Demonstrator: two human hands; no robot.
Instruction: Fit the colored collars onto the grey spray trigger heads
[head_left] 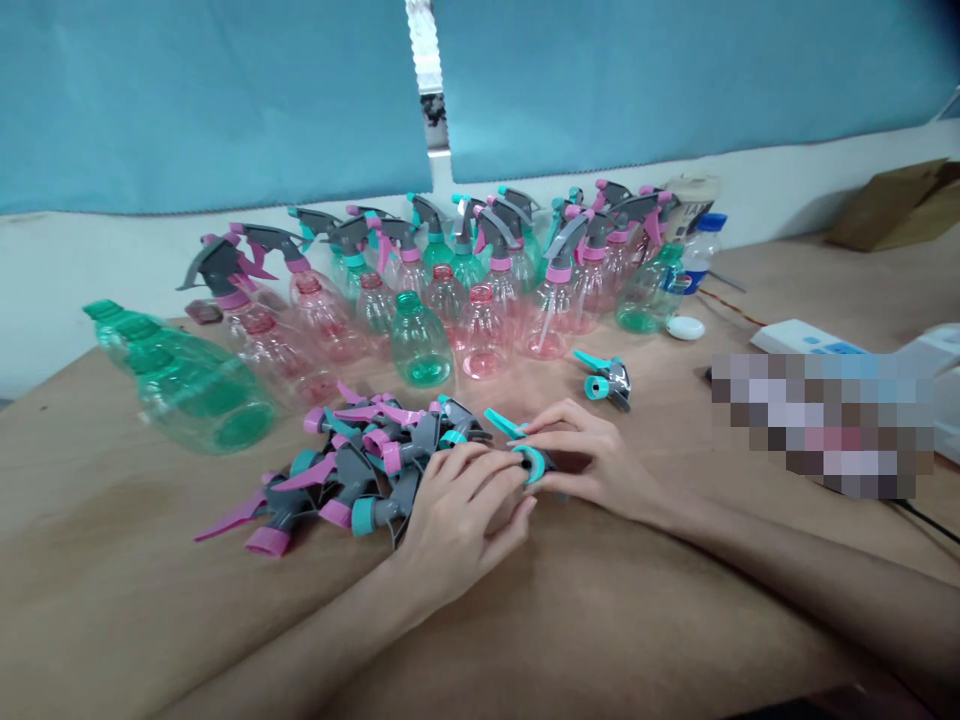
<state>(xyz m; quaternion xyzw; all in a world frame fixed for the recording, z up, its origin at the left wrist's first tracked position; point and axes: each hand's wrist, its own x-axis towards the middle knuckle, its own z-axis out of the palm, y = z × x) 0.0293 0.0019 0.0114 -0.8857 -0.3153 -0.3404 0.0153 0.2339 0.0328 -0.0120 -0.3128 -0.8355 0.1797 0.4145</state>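
Note:
A trigger spray head (533, 465) with a turquoise collar and lever is held in front of me, its collar opening turned towards me. My right hand (592, 450) pinches it from the right, fingers above and thumb below. From the left, my left hand (465, 510) curls its fingertips against the collar; whatever lies inside that palm is hidden. Just left of my hands is a heap of loose spray heads (352, 470), grey with pink or turquoise parts. One more turquoise spray head (606, 385) lies apart, beyond my right hand.
Behind stand rows of pink and green bottles, several topped with spray heads (499, 250). An open green bottle (421, 345) stands in front. More green bottles (187, 385) are at left. A Pepsi bottle (697, 260), a white power strip (810, 345) and a cardboard box (889, 205) are at right.

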